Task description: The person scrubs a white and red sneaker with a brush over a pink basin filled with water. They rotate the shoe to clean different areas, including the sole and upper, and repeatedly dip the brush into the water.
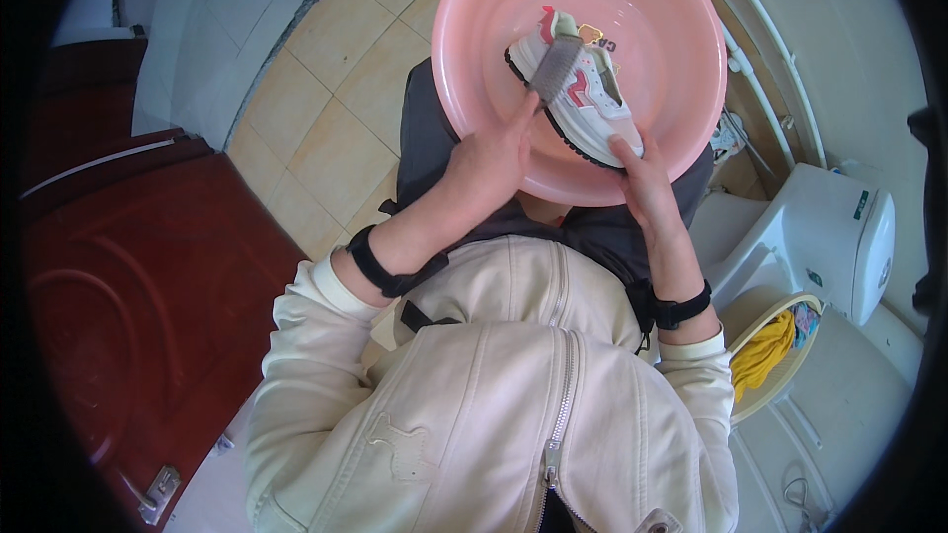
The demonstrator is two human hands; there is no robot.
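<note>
A pink plastic basin point(666, 104) rests at my knees. Inside it, a white sneaker with pink and red trim point(592, 115) lies tilted, its black-edged sole facing the lower left. My right hand point(641, 166) grips the toe, with the thumb on top of the upper. A grey textured cloth or scrubbing pad point(558, 68) lies across the shoe's side near the heel. My left hand point(496, 152) reaches over the basin's rim, a finger extended onto the pad's lower end; its other fingers are partly hidden.
A white toilet point(822, 229) stands at the right, beside a cream basket point(774, 400) holding yellow and patterned cloth. White pipes point(763, 81) run along the right wall. Another white shoe point(729, 135) is beyond the basin's right side. At left is a dark red door point(170, 281).
</note>
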